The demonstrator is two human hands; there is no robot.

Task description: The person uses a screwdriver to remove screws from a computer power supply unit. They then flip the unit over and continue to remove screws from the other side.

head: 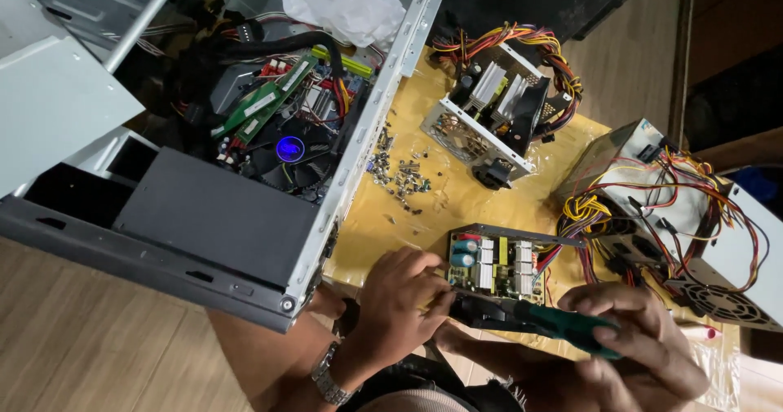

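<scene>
An opened power supply unit with a circuit board, blue capacitors and silver heat sinks lies on the yellow-covered table near its front edge. My left hand, a metal watch on its wrist, grips the near left edge of that unit. My right hand is closed around a green-handled tool whose dark tip reaches the unit's near side.
An open computer case with a fan and cards fills the left. A second opened power supply sits behind, a closed grey one with loose coloured wires at right. Small screws and parts are scattered between. A white plastic bag lies on the case.
</scene>
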